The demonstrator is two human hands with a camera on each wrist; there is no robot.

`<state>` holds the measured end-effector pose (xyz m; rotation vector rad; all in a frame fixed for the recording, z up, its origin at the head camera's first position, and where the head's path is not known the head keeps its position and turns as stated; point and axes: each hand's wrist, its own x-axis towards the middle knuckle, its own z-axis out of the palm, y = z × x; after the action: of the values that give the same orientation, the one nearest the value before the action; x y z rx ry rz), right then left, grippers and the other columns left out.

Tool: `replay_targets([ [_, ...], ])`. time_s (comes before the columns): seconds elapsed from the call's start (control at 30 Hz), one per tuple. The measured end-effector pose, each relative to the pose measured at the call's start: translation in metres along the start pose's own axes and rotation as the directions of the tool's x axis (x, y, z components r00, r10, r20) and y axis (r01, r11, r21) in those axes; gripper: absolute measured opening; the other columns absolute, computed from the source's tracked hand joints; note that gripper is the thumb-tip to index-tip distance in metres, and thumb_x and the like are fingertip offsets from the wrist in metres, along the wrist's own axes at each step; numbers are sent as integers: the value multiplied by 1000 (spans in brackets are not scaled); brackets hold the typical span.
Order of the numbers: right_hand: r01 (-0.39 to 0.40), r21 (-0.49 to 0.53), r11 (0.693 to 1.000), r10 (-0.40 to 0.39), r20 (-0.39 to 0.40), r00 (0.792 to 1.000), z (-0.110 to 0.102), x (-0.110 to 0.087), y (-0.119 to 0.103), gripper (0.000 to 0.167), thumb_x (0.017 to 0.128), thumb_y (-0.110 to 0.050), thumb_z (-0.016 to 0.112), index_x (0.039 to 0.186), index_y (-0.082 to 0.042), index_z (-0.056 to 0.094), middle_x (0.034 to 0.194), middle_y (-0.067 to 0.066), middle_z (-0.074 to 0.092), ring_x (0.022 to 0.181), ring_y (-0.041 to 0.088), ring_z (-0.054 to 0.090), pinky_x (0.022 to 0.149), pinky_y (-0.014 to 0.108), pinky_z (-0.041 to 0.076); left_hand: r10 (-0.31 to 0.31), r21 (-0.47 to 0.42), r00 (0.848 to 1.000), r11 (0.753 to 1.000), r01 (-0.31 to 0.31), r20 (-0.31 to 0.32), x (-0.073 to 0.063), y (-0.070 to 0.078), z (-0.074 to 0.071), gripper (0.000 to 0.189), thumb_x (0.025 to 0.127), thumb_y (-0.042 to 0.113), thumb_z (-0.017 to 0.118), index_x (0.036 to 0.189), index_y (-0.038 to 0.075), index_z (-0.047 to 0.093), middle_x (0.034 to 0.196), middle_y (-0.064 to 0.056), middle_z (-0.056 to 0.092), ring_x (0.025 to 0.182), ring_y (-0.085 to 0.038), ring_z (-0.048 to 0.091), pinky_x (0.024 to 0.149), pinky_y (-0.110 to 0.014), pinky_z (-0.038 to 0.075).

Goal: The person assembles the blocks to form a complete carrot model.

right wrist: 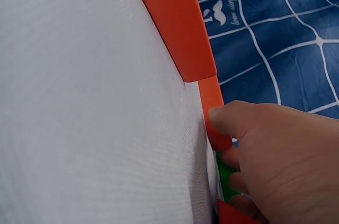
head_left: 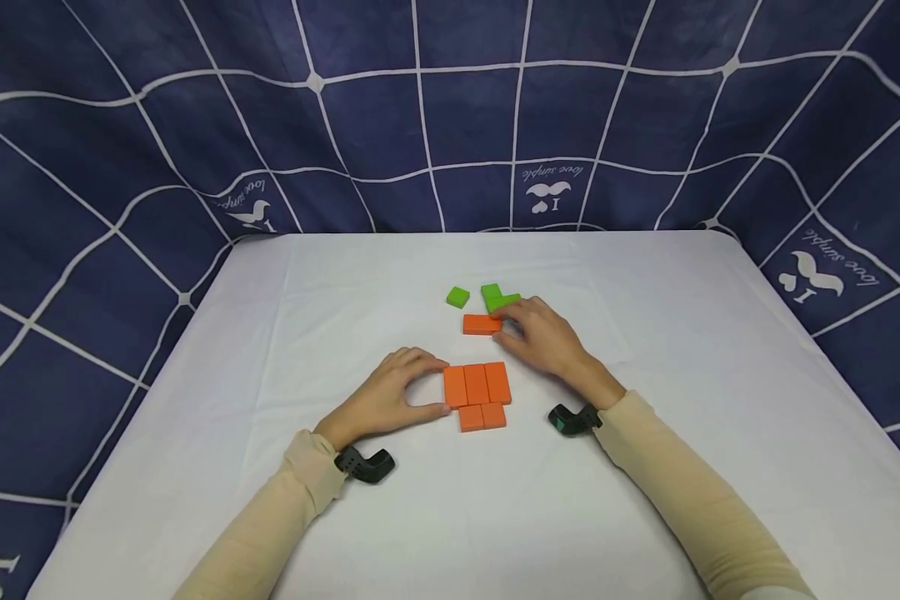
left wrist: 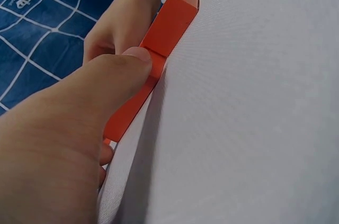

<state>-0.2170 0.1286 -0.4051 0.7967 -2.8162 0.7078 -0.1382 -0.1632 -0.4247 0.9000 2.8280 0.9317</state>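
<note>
Several orange blocks lie flat and touching in the middle of the table. Three upright-lying rectangles form a row, with two smaller orange blocks point(head_left: 482, 417) along its near side. My left hand point(head_left: 390, 396) holds the leftmost orange rectangle point(head_left: 455, 387) between thumb and index finger, at its near and far ends. Beyond the row, a separate orange rectangle point(head_left: 480, 325) lies crosswise, its right end pinched by my right hand point(head_left: 543, 337). Green blocks point(head_left: 492, 293) sit just behind it, partly covered by the right fingers. In the right wrist view, my right thumb point(right wrist: 225, 115) presses an orange side face.
A single green block point(head_left: 457, 297) lies apart, left of the other green ones. White cloth point(head_left: 360, 283) covers the table. Blue checked fabric point(head_left: 472, 117) hangs around its back and sides. Each wrist carries a black camera mount point(head_left: 365, 465).
</note>
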Motion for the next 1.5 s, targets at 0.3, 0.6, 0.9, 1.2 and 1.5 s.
replay_targets([
  [0.3,-20,25,999,21,-25,999,1,-1,1,38,93,-27,77,127,-12,73,116,5,74,101,23,62,90,43,54,17,-7,1000,1000,-17,-13,1,-1,0,63,85,53,80,137,20,65,131,4,60,128,-18,50,113,-48,39],
  [0.6,61,68,996,-53,-122,991,0,-5,-2,35,90,-25,80,122,-11,77,113,5,76,103,23,65,92,43,54,22,0,1000,1000,-22,-17,-1,-2,-1,63,85,53,80,137,20,65,132,3,60,128,-20,51,113,-49,39],
  [0.9,156,121,980,-130,-196,972,-15,-18,-11,34,88,-19,82,121,-13,77,111,3,76,100,20,64,84,40,57,11,-1,1000,1000,-11,-5,2,-2,-2,64,86,55,79,138,21,64,133,4,59,130,-19,50,115,-48,38],
  [1.2,204,218,954,-171,-161,972,-28,-41,-17,33,88,-22,83,120,-18,76,110,-4,74,96,19,61,72,38,55,-13,-30,1000,999,13,9,3,-1,-1,63,86,54,79,138,22,64,135,4,58,132,-19,48,115,-47,38],
  [1.5,374,307,875,-360,-105,927,-25,-74,-24,35,84,-16,85,117,-21,76,112,-12,73,102,12,63,91,27,48,-3,-11,1000,1000,3,-3,-1,0,-1,62,86,53,79,137,21,65,133,4,59,130,-19,50,114,-48,39],
])
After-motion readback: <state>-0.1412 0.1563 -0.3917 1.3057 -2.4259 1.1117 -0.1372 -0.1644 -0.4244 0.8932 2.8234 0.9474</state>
